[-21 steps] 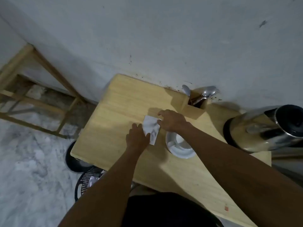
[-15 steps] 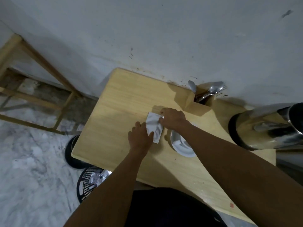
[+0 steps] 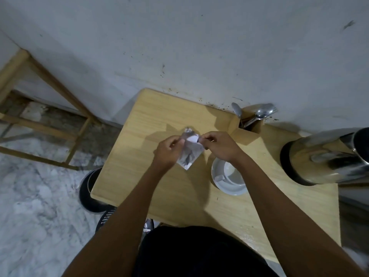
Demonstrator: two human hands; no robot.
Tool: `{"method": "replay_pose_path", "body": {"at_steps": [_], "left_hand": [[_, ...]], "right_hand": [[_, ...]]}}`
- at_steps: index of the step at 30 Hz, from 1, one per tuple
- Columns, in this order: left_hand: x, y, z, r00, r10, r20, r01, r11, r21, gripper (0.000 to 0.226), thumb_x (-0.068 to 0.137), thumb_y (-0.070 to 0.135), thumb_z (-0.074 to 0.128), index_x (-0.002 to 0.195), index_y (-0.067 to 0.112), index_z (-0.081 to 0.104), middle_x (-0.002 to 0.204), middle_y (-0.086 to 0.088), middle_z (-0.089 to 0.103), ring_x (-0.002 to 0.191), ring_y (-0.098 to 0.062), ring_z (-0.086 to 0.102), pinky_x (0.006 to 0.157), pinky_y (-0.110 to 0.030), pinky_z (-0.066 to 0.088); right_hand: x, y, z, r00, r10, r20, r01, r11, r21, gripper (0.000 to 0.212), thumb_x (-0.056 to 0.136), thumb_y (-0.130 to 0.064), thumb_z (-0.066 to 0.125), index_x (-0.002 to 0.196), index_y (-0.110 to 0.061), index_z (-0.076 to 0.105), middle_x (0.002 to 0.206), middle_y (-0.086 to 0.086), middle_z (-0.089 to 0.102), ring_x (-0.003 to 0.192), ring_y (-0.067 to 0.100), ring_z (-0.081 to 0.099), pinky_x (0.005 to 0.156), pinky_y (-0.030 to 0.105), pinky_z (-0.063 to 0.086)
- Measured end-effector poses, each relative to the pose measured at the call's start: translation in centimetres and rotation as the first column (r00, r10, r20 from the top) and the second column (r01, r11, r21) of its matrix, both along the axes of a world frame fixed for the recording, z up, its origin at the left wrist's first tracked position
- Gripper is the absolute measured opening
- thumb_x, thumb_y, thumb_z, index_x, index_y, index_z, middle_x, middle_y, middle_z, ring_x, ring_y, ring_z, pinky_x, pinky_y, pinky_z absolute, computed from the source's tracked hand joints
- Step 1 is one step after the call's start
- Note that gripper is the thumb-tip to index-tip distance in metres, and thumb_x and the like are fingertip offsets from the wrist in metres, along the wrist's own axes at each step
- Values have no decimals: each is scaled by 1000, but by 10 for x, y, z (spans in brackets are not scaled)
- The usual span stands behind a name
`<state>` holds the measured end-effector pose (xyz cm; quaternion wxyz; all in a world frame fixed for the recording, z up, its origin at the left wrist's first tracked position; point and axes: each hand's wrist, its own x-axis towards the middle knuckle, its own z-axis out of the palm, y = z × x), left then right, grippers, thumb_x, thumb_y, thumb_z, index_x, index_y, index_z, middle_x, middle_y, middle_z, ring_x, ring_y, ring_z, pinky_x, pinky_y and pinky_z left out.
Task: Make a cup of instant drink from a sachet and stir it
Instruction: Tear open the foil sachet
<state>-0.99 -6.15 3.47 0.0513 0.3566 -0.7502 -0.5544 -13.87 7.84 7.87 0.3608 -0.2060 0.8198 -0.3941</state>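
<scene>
Landmark: the wooden table (image 3: 179,196), light in colour, set against a grey-white wall (image 3: 199,47).
Near edge of the table: a person's dark clothing fills the bottom of the view, and both bare forearms reach out over the tabletop.
Below the table's near-left corner: a dark round bin (image 3: 87,188) and a black mesh basket (image 3: 105,216) stand on the marble floor.
Cup (image 3: 233,174): white, on a white saucer (image 3: 229,186), standing on the table right of centre and partly hidden by the right wrist.
Sachet (image 3: 189,154): silvery, held up above the middle of the table, just left of the cup, hanging point-down with its top edge between the two hands.
Left hand (image 3: 167,152): fingertips pressed together on the sachet's upper left edge.
Right hand (image 3: 217,144): thumb and forefinger pinching the sachet's upper right corner; whether the top is torn cannot be told.
Right edge of the table: a shiny steel kettle (image 3: 323,156) with a dark base, well apart from the cup.
Far edge of the table, by the wall: a wooden holder (image 3: 249,126) with metal spoons (image 3: 263,111) sticking out.
Left of the table, farther off: a wooden frame (image 3: 40,124) leaning by the wall.
</scene>
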Motion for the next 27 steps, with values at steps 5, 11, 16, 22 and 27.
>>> {"method": "replay_pose_path", "body": {"at_steps": [5,11,16,22,27], "left_hand": [[-6,-7,46,982,-176,-71,180,983,42,16,93,26,55,84,20,68,67,13,62,55,7,52,55,-9,41],[-10,11,72,950,-257,-180,279,954,110,15,92,27,58,87,20,71,83,4,69,75,-4,59,69,-21,45],[-7,22,92,922,-326,-209,339,941,24,16,93,23,57,85,16,69,77,8,69,70,-3,61,66,-20,46],[0,30,117,889,-428,-163,416,903,-103,16,92,25,56,89,20,71,88,-1,74,87,-22,67,79,-32,51],[6,34,132,881,-448,-154,414,886,-209,19,94,27,52,93,23,70,90,4,72,90,-14,65,82,-31,51]], "right_hand": [[9,19,31,992,-108,62,115,987,-117,13,92,-21,65,94,-13,75,90,-3,72,76,2,62,63,4,44],[22,33,53,993,-121,14,122,970,-209,12,92,-19,65,91,-14,76,83,1,70,65,2,58,62,12,46],[21,46,77,987,-52,-151,17,973,-228,15,91,-24,67,102,-18,73,91,-4,72,75,3,64,65,10,49],[19,46,105,900,124,-419,-185,977,-109,7,90,-25,68,93,-26,74,83,-18,71,82,-1,64,82,23,53],[19,48,122,872,198,-448,-240,970,-38,6,88,-26,70,91,-23,75,80,-18,70,81,-4,62,79,12,42]]}}
